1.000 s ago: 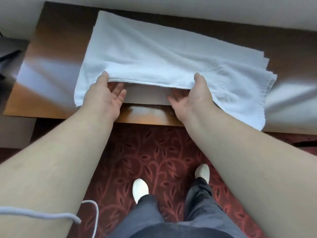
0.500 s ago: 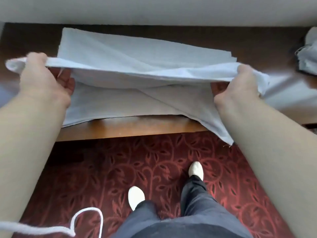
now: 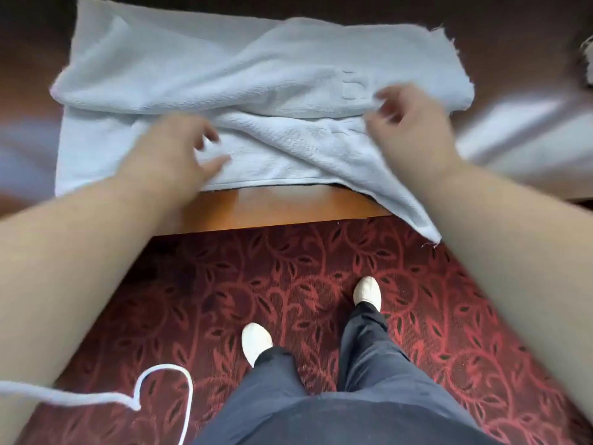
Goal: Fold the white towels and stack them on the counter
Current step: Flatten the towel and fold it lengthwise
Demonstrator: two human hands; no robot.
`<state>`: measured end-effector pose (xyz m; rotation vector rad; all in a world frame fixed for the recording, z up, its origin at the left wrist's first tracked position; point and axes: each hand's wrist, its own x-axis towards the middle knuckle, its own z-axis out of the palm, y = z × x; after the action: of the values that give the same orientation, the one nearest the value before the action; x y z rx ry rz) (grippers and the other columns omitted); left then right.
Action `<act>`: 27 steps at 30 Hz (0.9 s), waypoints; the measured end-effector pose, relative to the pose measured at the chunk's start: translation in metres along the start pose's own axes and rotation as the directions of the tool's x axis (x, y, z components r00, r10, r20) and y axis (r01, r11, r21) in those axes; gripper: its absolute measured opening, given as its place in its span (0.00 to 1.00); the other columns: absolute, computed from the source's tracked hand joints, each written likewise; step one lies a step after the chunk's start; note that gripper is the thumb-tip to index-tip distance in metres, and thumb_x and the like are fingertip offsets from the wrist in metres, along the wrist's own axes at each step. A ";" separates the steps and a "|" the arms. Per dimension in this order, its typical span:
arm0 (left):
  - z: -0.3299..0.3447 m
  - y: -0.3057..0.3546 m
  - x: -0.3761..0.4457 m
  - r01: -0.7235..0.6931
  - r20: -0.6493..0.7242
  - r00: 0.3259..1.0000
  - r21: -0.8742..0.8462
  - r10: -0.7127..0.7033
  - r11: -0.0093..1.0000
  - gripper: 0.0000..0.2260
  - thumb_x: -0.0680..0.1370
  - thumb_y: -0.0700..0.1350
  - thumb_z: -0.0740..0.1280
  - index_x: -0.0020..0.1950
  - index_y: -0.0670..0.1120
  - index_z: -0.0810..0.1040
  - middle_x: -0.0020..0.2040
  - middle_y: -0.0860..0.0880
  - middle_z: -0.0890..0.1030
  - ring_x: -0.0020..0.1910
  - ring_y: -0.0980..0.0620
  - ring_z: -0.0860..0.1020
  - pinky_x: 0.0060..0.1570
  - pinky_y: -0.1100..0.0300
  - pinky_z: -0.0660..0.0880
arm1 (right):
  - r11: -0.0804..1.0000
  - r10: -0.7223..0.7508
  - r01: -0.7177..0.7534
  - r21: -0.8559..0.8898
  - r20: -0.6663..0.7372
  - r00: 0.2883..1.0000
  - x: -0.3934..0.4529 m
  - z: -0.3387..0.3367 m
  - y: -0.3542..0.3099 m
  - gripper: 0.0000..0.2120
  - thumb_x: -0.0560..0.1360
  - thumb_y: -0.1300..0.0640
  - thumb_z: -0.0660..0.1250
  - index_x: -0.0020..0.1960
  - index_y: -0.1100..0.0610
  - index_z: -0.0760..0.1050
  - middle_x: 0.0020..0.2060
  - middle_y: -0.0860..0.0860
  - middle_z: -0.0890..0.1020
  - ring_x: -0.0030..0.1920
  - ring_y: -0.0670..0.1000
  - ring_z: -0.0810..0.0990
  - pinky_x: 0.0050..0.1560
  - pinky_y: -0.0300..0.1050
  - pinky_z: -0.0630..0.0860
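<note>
A white towel (image 3: 256, 75) lies folded over on the dark wooden counter (image 3: 272, 207), its upper layer rumpled and skewed. One corner hangs off the front edge at the right. My left hand (image 3: 173, 149) hovers over the towel's near left part, fingers apart, holding nothing. My right hand (image 3: 414, 130) is over the near right part, fingers loosely spread at the fold's edge; both hands are blurred by motion.
Another bit of white cloth (image 3: 587, 62) shows at the right edge of the counter. Below the counter's front edge is red patterned carpet (image 3: 288, 277) with my feet in white slippers (image 3: 256, 342). A white cord (image 3: 138, 396) loops at lower left.
Both hands lifted the towel's near edge, carried it over onto the far part, and let go. They have since drawn back toward the near side.
</note>
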<state>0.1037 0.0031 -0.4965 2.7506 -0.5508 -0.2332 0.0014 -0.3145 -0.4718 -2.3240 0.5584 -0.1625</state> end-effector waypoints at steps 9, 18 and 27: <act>0.040 0.018 -0.029 -0.170 0.118 0.983 0.284 0.142 0.944 0.15 0.79 0.41 0.62 0.66 0.52 0.72 0.58 0.46 0.75 0.58 0.40 0.70 0.51 0.43 0.74 | 0.858 -0.091 0.253 -0.447 0.353 0.931 -0.050 0.017 0.073 0.29 0.79 0.55 0.65 0.77 0.54 0.61 0.79 0.54 0.60 0.78 0.56 0.58 0.77 0.52 0.57; 0.036 0.033 -0.001 -0.073 0.145 0.989 0.393 0.017 0.917 0.23 0.75 0.33 0.58 0.69 0.48 0.67 0.62 0.44 0.70 0.61 0.40 0.67 0.55 0.41 0.74 | 0.776 -0.039 0.248 -0.580 0.348 0.937 0.014 -0.014 0.075 0.28 0.74 0.69 0.59 0.72 0.52 0.67 0.72 0.49 0.68 0.70 0.54 0.70 0.66 0.53 0.70; 0.024 0.040 -0.008 -0.048 0.045 0.998 0.427 0.032 0.903 0.14 0.75 0.36 0.60 0.60 0.46 0.72 0.54 0.43 0.76 0.55 0.39 0.72 0.48 0.45 0.70 | 0.723 -0.107 0.209 -0.659 0.191 0.976 0.035 -0.033 0.056 0.08 0.73 0.66 0.59 0.48 0.55 0.71 0.41 0.55 0.76 0.44 0.61 0.78 0.42 0.47 0.70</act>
<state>0.0770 -0.0349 -0.5045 3.1598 -0.7450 -0.1695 0.0044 -0.3865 -0.4879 -3.0751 0.3758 0.1622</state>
